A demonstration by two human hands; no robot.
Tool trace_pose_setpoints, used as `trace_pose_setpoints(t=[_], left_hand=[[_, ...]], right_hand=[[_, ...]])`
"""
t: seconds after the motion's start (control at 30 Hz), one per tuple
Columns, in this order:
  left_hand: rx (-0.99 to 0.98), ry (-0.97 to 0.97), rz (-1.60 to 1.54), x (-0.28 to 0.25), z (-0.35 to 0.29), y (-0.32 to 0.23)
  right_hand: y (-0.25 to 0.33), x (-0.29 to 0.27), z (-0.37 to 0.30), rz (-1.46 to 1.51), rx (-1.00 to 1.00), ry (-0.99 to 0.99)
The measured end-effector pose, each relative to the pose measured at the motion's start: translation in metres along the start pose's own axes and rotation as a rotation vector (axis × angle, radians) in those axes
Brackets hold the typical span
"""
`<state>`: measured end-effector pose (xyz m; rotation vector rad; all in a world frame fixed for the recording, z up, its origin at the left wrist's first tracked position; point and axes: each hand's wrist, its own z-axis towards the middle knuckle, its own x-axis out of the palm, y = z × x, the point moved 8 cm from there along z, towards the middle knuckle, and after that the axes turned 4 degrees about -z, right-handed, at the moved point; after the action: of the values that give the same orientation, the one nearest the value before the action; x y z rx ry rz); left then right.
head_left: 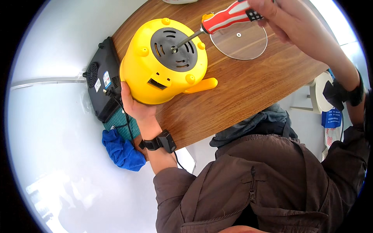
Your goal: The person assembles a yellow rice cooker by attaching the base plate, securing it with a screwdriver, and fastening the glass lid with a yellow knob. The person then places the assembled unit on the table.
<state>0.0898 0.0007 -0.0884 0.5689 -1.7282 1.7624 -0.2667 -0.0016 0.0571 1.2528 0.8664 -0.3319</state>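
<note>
A yellow electric pot [134, 75] lies tipped on the wooden table with its underside turned up toward me. Set into that base is a round dark grey vented plate [169, 61], ringed by small yellow feet, and a yellow handle sticks out toward the right. My left hand [136, 108] is closed around the pot's lower left side; its far fingers are hidden beneath. In my right hand [281, 19] is a screwdriver [225, 19] with a red and white handle. Its shaft slants down to the left, and the tip meets the hole at the plate's centre.
A round glass lid [244, 44] rests on the table [233, 93] beyond the handle. At the left edge are a black induction cooker [103, 79], its cord, a green mat [123, 121] and a blue cloth [122, 149]. A pale stool [320, 91] stands on the right.
</note>
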Motion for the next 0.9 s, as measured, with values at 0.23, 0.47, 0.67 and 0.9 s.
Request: trace_pose_setpoints(t=[0.23, 0.47, 0.67, 0.9], left_hand=[[0.039, -0.065, 0.112, 0.002, -0.003, -0.002], [0.018, -0.024, 0.058, -0.004, -0.001, 0.001], [0.035, -0.134, 0.085, -0.003, -0.004, -0.002], [0.049, -0.084, 0.093, 0.003, -0.002, -0.001]], right_hand=[[0.028, -0.012, -0.006, -0.183, -0.175, 0.048], [0.033, -0.003, -0.006, -0.101, -0.056, -0.083], [0.028, -0.005, -0.001, -0.241, 0.092, -0.074], [0.0, -0.007, -0.001, -0.151, 0.06, 0.0]])
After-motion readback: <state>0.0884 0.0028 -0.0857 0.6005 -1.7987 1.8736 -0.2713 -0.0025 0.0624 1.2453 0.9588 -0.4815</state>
